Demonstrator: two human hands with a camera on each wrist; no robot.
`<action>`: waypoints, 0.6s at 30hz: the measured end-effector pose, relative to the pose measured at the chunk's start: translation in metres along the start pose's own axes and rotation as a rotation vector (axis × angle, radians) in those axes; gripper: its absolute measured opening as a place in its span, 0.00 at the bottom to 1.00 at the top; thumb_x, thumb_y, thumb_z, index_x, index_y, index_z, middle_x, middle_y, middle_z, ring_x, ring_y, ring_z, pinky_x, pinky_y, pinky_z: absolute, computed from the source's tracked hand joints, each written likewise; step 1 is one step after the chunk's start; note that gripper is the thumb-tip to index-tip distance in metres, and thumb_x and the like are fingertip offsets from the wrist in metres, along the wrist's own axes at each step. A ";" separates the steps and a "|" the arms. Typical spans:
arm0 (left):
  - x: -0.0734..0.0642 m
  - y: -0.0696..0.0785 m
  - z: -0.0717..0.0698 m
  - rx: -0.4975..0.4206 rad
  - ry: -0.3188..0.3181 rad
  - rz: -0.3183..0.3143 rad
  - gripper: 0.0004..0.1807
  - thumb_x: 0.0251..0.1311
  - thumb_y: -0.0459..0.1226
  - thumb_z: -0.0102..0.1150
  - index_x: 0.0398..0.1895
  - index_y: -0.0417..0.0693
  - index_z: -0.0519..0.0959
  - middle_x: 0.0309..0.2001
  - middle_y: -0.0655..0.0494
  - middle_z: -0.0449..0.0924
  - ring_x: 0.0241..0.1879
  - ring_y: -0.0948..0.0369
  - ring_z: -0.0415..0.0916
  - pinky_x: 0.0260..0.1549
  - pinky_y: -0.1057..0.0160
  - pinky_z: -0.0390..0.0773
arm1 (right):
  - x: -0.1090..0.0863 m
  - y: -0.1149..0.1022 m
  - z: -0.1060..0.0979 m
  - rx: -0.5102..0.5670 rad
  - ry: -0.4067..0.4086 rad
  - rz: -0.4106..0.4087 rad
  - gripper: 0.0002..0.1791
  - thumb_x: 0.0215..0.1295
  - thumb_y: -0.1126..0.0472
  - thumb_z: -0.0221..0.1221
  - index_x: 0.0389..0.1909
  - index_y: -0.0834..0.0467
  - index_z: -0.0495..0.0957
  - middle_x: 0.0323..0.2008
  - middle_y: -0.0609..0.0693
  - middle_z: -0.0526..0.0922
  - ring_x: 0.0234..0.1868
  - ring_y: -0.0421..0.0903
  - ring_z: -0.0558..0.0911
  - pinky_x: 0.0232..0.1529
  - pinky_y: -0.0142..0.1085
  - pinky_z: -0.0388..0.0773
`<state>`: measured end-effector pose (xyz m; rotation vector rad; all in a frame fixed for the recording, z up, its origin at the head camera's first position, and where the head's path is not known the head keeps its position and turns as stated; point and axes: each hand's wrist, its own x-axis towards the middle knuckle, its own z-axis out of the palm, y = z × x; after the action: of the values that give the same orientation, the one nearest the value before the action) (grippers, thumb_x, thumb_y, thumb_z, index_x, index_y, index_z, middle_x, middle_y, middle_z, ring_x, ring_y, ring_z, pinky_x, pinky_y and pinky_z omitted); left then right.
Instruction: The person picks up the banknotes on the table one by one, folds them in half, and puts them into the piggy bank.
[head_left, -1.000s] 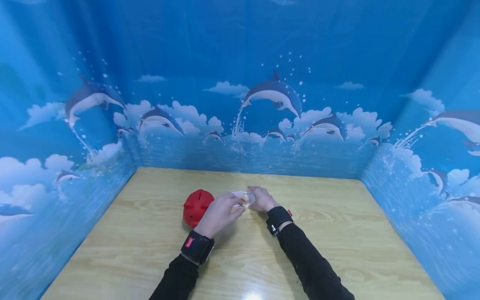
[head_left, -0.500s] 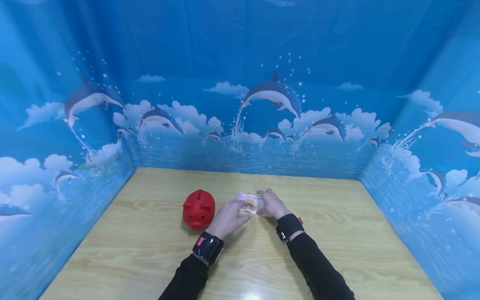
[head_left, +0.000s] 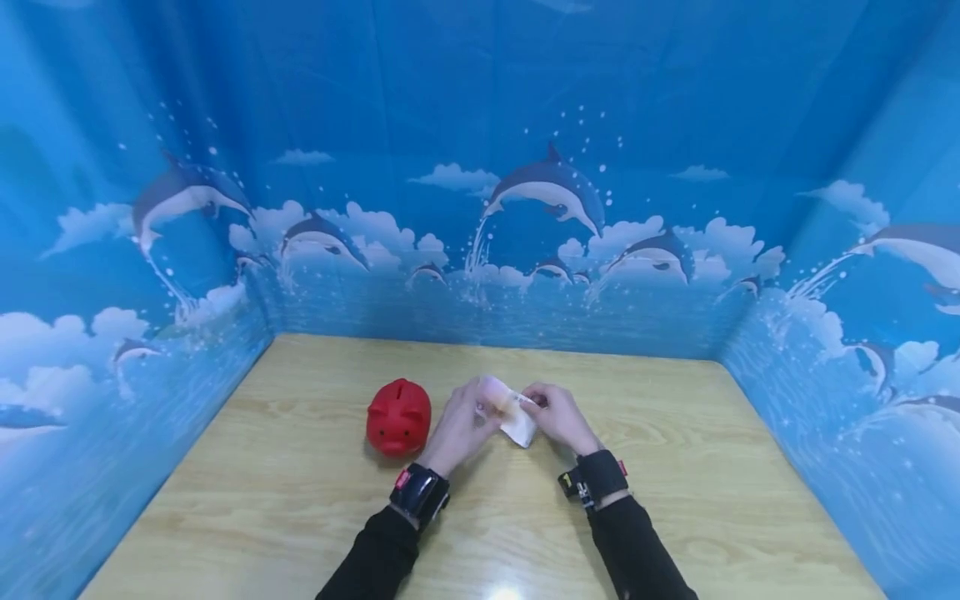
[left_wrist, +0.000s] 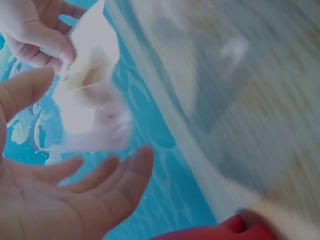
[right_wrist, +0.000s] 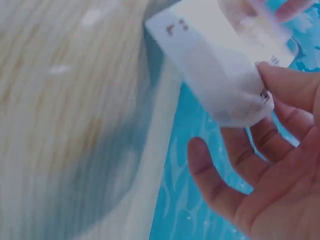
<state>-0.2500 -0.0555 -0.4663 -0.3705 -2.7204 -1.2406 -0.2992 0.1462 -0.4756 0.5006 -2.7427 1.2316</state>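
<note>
A pale banknote (head_left: 517, 423) with pinkish and yellowish print is held up off the table, bent, between the two hands. My right hand (head_left: 562, 418) pinches its edge; in the right wrist view the thumb lies on top of the banknote (right_wrist: 205, 65) and fingers are beneath. My left hand (head_left: 459, 429) is at the banknote's other end. In the left wrist view, the left hand (left_wrist: 85, 200) has its thumb and fingers spread apart, with a gap between the fingers and the note. Left of that hand stands a red piggy bank (head_left: 398, 421), slot on top.
Both hands work over a light wood-grain table (head_left: 300, 500). A blue curtain (head_left: 420, 125) printed with dolphins and clouds encloses its back and sides. A red edge of the piggy bank (left_wrist: 225, 230) shows low in the left wrist view.
The right hand has shifted right and turned, now pinching the banknote's edge. The note has swung to a tilt. The left hand moved right, away from the piggy bank, which stayed put.
</note>
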 end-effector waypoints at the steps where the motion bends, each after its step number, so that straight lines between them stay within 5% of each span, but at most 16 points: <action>1: 0.000 0.000 0.000 -0.030 0.004 -0.023 0.41 0.60 0.41 0.66 0.73 0.41 0.58 0.66 0.40 0.67 0.64 0.48 0.67 0.60 0.47 0.73 | -0.001 0.000 -0.002 0.012 -0.001 0.006 0.05 0.64 0.63 0.63 0.39 0.58 0.84 0.34 0.50 0.85 0.36 0.43 0.80 0.41 0.38 0.78; 5: 0.002 0.002 -0.001 -0.161 0.020 -0.095 0.39 0.61 0.41 0.65 0.72 0.43 0.60 0.61 0.41 0.73 0.60 0.48 0.73 0.57 0.46 0.75 | -0.003 -0.003 -0.009 0.046 0.003 0.032 0.06 0.65 0.61 0.62 0.40 0.57 0.84 0.32 0.47 0.84 0.34 0.41 0.79 0.39 0.35 0.77; 11: 0.003 0.001 -0.001 -0.178 0.038 -0.043 0.08 0.60 0.38 0.65 0.42 0.48 0.83 0.34 0.57 0.84 0.34 0.63 0.77 0.35 0.63 0.78 | -0.006 -0.011 -0.014 0.077 0.047 0.042 0.10 0.65 0.59 0.63 0.44 0.57 0.84 0.32 0.49 0.84 0.31 0.42 0.79 0.32 0.33 0.77; 14: 0.002 0.001 0.001 -0.217 0.047 -0.054 0.05 0.60 0.35 0.64 0.39 0.48 0.83 0.32 0.56 0.84 0.31 0.64 0.78 0.31 0.65 0.78 | -0.008 -0.014 -0.014 0.147 0.064 0.061 0.14 0.65 0.57 0.63 0.49 0.57 0.82 0.33 0.51 0.85 0.32 0.43 0.81 0.32 0.34 0.79; 18: 0.002 0.003 0.002 -0.270 0.098 -0.111 0.05 0.61 0.35 0.63 0.39 0.47 0.81 0.34 0.53 0.85 0.30 0.62 0.80 0.28 0.63 0.79 | -0.008 -0.016 -0.014 0.308 0.041 0.120 0.19 0.65 0.56 0.63 0.54 0.60 0.79 0.35 0.56 0.86 0.32 0.44 0.83 0.36 0.49 0.84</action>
<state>-0.2513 -0.0519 -0.4645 -0.1810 -2.5257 -1.6170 -0.2872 0.1491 -0.4566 0.3336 -2.5926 1.6868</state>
